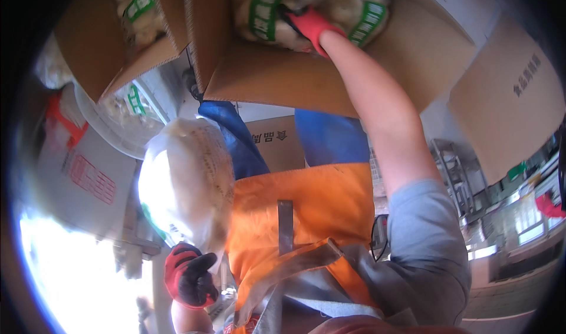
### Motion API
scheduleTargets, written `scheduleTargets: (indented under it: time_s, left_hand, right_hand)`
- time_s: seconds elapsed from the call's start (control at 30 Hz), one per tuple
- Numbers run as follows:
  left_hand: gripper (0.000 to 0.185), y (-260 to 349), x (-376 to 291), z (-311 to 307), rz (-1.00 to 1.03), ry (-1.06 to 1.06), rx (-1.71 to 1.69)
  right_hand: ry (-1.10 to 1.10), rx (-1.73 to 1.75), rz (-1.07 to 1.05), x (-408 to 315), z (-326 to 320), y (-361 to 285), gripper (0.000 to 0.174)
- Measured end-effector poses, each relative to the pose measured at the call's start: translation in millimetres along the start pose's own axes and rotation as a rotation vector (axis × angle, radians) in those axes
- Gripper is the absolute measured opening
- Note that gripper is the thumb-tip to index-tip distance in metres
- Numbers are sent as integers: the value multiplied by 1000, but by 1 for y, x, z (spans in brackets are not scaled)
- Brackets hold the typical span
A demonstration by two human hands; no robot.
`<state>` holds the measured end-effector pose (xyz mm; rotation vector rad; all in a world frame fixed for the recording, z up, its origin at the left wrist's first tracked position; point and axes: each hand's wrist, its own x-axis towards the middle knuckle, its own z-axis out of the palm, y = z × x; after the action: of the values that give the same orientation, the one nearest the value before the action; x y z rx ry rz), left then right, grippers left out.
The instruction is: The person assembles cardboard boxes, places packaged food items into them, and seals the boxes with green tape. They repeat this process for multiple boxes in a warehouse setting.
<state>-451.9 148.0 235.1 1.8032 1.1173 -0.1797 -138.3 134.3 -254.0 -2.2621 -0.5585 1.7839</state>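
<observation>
My left hand (191,275), in a red and black glove, is closed around the gathered end of a clear plastic bag (190,183). The bag holds something pale and shines with glare. Inside a large open cardboard box (283,79) at the top, my right hand (309,24), in a similar glove, touches clear bags of pale, rounded contents (336,11) with green printed bands. Whether its fingers grip a bag cannot be told.
Another open carton (95,46) with a green-banded bag (141,7) stands at upper left. Below it are a translucent round tub (106,130) and a white box with red print (93,179). A box flap (508,91) spreads at right, near a metal rack (455,175).
</observation>
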Motion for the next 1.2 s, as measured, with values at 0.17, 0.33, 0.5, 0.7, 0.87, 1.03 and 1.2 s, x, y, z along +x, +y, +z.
scheduleTargets:
  time_s: [0.17, 0.33, 0.5, 0.7, 0.87, 1.03, 1.2]
  left_hand:
    - [22, 72, 43, -15, 160, -236, -287]
    - [38, 92, 89, 5, 434, -218, -1190]
    - [54, 51, 257, 79, 302, -83, -1781]
    - [66, -87, 336, 213, -218, -46, -829]
    - [74, -113, 334, 274, -354, -88, -250]
    - [76, -119, 358, 293, -360, -277, -260]
    - [70, -91, 268, 252, 226, -97, -223]
  right_hand:
    - [401, -317, -395, -63, -49, -15, 82]
    - [-313, 563, -551, -215, -121, 38, 68]
    - [-69, 916, -405, -239, -148, 104, 64]
    - [588, 647, 62, -151, -138, 118, 93]
    - [575, 148, 190, -112, -103, 125, 109]
    - [750, -566, -184, -74, -86, 112, 108]
    - [561, -536, -45, -24, -83, 105, 90]
